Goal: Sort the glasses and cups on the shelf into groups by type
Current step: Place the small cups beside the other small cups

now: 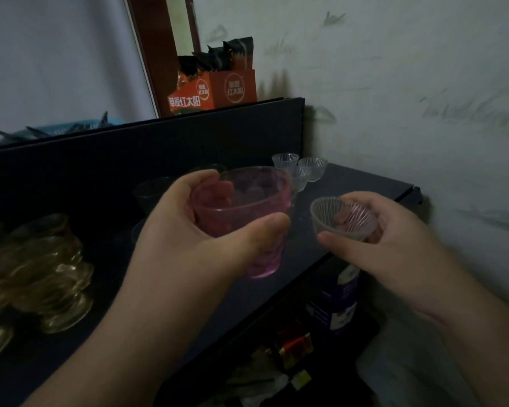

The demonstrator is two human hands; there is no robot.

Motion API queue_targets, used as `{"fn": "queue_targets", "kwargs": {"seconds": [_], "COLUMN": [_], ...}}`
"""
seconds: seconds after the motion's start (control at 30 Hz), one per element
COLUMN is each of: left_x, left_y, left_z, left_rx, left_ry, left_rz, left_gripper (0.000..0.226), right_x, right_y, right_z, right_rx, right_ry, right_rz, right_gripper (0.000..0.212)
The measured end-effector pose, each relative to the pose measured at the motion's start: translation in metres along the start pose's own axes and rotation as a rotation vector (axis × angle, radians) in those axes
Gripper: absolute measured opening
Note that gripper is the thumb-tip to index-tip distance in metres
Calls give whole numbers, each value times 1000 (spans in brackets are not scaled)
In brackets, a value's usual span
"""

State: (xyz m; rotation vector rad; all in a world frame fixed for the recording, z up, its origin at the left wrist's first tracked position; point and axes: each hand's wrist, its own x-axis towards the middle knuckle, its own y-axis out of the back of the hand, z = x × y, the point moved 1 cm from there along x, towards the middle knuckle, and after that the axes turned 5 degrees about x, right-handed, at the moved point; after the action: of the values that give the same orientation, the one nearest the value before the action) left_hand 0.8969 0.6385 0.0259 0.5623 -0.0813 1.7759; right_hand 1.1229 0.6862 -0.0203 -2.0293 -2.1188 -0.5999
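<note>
A translucent pink glass tumbler (pixel 257 212), its lower body faceted and its rim wide and smooth, is held above the dark matte shelf (pixel 356 183), tilted so its mouth faces the camera. The left hand (pixel 206 230) wraps it firmly: fingers curl around the far side and show red through the glass, while the thumb lies across the near wall just under the rim. To the right of the pink tumbler, just beside it but apart, the right hand (pixel 373 242) grips a small clear ribbed glass cup (pixel 343 217), shallow and fluted like a bowl, with fingertips tucked behind it and the thumb stretched along its lower edge. Both forearms reach in from the bottom of the frame.

Behind the pink tumbler, toward the shelf's far right corner, three small clear ribbed cups (pixel 301 168) stand close together, upright, of the same fluted make. To the tumbler's left, a cluster of amber moulded glass cups (pixel 53 277) sits on the shelf, their wavy bodies and round feet catching dim light; how they are stacked cannot be told. Dark, nearly invisible glasses (pixel 152 190) stand behind the left hand. Above the tumbler, an orange printed cardboard box (pixel 215 89) holding dark sachets rests on the shelf's black back panel (pixel 159 139), against a pale patterned wall (pixel 409 83).
</note>
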Motion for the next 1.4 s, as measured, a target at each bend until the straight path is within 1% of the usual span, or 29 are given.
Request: {"fn": "queue_targets", "kwargs": {"seconds": [0.07,0.2,0.23,0.27,0.33,0.4,0.5,0.53,0.63,0.73,0.83,0.97,1.07,1.2,1.23,1.33,1.4], "left_x": [20,62,74,86,115,148,197,212,248,274,289,295,295,296,296,295,295], "left_y": [-8,-28,-34,-41,-58,-75,-94,-100,-117,-126,-128,-129,-134,-137,-137,-137,-136], "left_z": [5,22,28,34,44,45,31,25,6,-10,-24,-43,-54,-61,-63,-68,-69], "left_rx": [29,135,154,175,204,258,397,454,643,827,969,1161,1221,1237,1247,1275,1276], "left_ry": [5,-27,-31,-31,-11,32,128,173,298,312,344,428,474,516,520,515,506], "left_rz": [14,29,35,30,11,-9,-18,-39,-113,-104,-119,-202,-266,-290,-292,-298,-291], "left_gripper": [93,99,95,85,62,46,37,36,44,50,60,59,56,51,50,48,49], "right_x": [18,59,70,81,104,124,149,156,175,190,201,210,216,223,224,227,228], "right_y": [8,30,36,42,54,64,75,78,87,94,99,102,103,104,104,105,106], "right_z": [8,30,36,42,52,62,75,79,88,94,103,112,120,130,132,132,132], "right_rx": [-17,-54,-54,-57,-94,-123,-73,-62,-51,-44,-53,-63,-80,-149,-156,-174,-194], "right_ry": [3,22,23,23,22,31,32,28,22,19,23,10,-12,2,3,28,49], "right_rz": [-19,-39,-53,-69,-99,-138,-223,-243,-285,-324,-354,-389,-404,-393,-396,-410,-410], "right_gripper": [58,69,68,67,72,77,71,68,58,48,51,56,57,73,72,55,50]}}
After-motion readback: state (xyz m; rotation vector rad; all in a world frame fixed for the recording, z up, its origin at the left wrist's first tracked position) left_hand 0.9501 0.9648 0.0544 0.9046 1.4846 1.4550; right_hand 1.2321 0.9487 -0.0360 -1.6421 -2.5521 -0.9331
